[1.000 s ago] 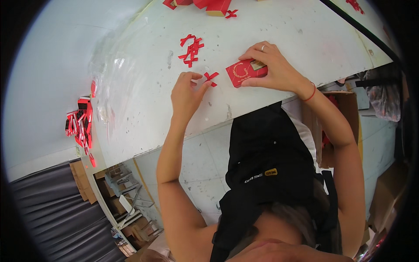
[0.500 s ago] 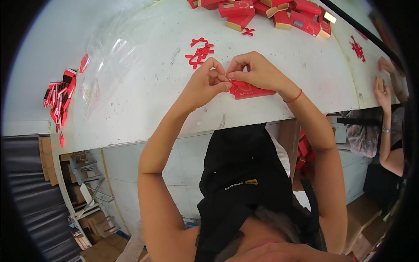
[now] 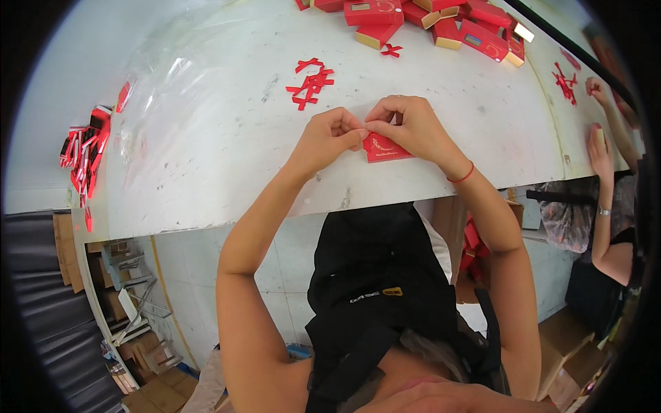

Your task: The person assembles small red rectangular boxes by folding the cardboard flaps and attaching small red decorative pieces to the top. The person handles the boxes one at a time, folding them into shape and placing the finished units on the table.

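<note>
A small flat red box point(image 3: 385, 151) with gold print lies on the white table in front of me, partly covered by my hands. My left hand point(image 3: 332, 136) is closed in a pinch at the box's left end. My right hand point(image 3: 407, 128) reaches over the box from the right, thumb and forefinger pinched, its fingertips meeting those of the left. What lies between the fingertips is too small and hidden to make out. Just beyond my hands is a loose group of red ribbon bows point(image 3: 311, 84).
Red boxes point(image 3: 441, 27) are heaped at the far edge, with a single bow point(image 3: 391, 51) beside them. Clear plastic film point(image 3: 165, 89) lies at left, near piled red and black pieces point(image 3: 86, 155). Another person's hands point(image 3: 600, 148) work at the right, near more bows point(image 3: 565, 84).
Both hands and the box sit slightly lower in the picture. My right hand has shifted over the box, and the red piece seen at the fingertips is now mostly hidden.
</note>
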`<state>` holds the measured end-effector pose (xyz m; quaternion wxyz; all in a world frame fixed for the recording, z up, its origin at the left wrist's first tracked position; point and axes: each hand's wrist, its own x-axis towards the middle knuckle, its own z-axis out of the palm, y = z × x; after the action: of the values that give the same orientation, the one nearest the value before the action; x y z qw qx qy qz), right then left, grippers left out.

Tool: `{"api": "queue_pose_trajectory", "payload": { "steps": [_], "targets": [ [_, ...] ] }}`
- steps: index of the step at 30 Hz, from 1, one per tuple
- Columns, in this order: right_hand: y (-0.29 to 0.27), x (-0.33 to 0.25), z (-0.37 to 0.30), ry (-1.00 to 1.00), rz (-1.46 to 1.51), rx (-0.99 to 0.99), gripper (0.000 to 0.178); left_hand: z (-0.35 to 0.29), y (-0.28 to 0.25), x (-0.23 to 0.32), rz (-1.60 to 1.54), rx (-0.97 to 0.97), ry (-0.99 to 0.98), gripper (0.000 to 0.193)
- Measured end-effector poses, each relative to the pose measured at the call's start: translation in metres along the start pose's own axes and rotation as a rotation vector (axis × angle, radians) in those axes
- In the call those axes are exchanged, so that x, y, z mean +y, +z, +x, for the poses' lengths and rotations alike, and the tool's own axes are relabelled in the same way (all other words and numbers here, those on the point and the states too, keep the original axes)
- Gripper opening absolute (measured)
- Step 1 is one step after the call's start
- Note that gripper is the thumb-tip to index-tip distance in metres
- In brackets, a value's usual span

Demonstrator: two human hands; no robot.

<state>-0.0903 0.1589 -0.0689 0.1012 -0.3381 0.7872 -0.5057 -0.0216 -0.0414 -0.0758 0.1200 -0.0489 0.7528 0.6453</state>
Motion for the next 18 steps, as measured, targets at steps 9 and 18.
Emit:
{"api": "queue_pose_trajectory", "payload": {
  "steps": [9,18],
  "targets": [
    [-0.018,-0.004,-0.024,-0.256,-0.236,-0.009,0.045,0.007,-0.001,0.009,-0.065,-0.069,-0.296,0.021],
    [-0.052,-0.006,-0.127,0.040,-0.236,0.142,0.061,0.067,0.018,0.029,-0.039,-0.199,-0.174,0.029]
  ]
}}
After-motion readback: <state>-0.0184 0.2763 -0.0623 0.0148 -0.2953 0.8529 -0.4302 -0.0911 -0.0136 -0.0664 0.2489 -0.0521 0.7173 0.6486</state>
